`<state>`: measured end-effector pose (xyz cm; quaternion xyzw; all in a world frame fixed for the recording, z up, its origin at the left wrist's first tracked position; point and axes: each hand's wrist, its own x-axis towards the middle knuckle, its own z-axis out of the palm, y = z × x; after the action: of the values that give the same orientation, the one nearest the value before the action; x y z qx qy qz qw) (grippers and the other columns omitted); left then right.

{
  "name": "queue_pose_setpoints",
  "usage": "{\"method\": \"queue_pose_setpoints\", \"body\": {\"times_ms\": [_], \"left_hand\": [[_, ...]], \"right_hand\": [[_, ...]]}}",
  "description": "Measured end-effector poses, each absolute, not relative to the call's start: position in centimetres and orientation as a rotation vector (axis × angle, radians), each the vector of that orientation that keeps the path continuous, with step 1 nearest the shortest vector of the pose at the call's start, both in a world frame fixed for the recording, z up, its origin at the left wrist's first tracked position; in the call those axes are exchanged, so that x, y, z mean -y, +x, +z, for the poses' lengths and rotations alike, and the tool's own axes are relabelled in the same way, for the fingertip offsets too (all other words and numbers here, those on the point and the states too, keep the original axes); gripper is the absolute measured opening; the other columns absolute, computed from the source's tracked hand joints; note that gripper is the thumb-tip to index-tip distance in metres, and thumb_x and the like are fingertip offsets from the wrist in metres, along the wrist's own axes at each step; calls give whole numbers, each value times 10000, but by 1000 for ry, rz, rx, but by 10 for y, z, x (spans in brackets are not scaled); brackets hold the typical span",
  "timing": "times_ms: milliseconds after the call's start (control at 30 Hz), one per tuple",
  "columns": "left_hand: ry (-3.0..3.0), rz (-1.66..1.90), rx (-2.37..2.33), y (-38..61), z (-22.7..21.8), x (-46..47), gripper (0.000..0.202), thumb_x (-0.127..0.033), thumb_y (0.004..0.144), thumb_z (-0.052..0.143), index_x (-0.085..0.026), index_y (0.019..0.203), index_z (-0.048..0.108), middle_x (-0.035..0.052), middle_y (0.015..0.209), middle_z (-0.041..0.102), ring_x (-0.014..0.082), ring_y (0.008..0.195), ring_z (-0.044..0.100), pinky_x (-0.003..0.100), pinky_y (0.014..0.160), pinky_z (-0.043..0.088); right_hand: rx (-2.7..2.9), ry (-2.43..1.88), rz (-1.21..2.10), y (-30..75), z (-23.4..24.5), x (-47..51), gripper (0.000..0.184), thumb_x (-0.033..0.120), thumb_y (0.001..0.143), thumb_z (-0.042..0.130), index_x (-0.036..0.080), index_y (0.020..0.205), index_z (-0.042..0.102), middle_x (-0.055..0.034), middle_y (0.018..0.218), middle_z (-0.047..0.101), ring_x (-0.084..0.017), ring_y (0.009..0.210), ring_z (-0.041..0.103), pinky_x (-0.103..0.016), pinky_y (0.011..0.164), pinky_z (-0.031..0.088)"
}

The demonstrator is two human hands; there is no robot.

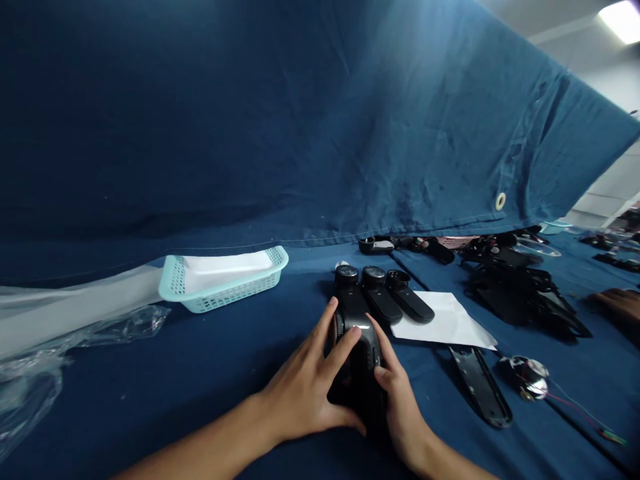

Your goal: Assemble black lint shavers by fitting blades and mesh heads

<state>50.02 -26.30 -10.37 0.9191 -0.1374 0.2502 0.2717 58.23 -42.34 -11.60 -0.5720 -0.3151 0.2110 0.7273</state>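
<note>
Both my hands close around one black plastic handle-shaped device (pixel 364 347) lying on the blue cloth. My left hand (pixel 310 387) wraps its left side with fingers over the top. My right hand (pixel 400 393) grips its right side from below. Just beyond it lie three similar black devices with round dial ends (pixel 383 293), side by side, the rightmost resting on a white paper sheet (pixel 447 323).
A pale green basket (pixel 225 280) with a white liner sits at left, clear plastic wrap (pixel 60 347) further left. A black flat part (pixel 480 387), a round metal piece with wires (pixel 525 377), a pile of black parts (pixel 520 293) and another person's hand (pixel 617 303) are at right. A hanging blue cloth (pixel 300 120) walls off the back.
</note>
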Motion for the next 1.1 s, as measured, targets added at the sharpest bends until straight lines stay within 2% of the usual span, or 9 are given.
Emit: {"method": "queue_pose_setpoints", "body": {"times_ms": [233,467,667,833,1000,1100], "left_hand": [[2474,725,407,503,-107,262,1378,-530,503,871,-387,1493,-76,60,1559,-280,486,1413,97,625,1078,348],[2501,789,463,500,-105,265,1287,-499,575,855,-368,1499,-31,88,1560,-270,471,1421,86,623,1069,353],[2463,656,367,502,-107,261,1343,-459,510,895,-399,1492,-20,74,1565,-260,453,1420,140,611,1061,376],[2416,586,364,507,-109,255,1277,-425,572,880,-412,1488,-9,83,1574,-233,455,1414,163,636,1052,367],[2398,596,377,509,-112,252,1299,-436,541,891,-399,1492,7,81,1577,-223,457,1419,131,644,1069,334],[2389,587,393,510,-113,251,1295,-511,534,870,-388,1496,11,80,1575,-234,464,1420,113,651,1062,336]], "right_hand": [[724,-1364,365,578,-110,426,521,387,921,399,344,1437,340,25,1502,394,-266,1400,303,-461,1166,211],[695,-1274,388,576,-111,424,550,458,899,408,334,1432,344,-1,1486,415,-303,1382,331,-500,1158,211],[589,-1286,420,579,-113,423,517,365,876,450,354,1392,427,32,1481,427,-270,1395,312,-466,1161,216],[534,-1390,392,580,-109,425,493,314,870,481,377,1359,463,50,1471,436,-258,1400,294,-480,1168,170],[483,-1343,456,579,-105,425,499,345,858,517,383,1352,459,28,1437,479,-274,1356,369,-450,1056,384],[440,-1292,498,576,-103,424,504,361,846,541,370,1344,464,14,1404,514,-271,1321,421,-423,1025,422]]}}
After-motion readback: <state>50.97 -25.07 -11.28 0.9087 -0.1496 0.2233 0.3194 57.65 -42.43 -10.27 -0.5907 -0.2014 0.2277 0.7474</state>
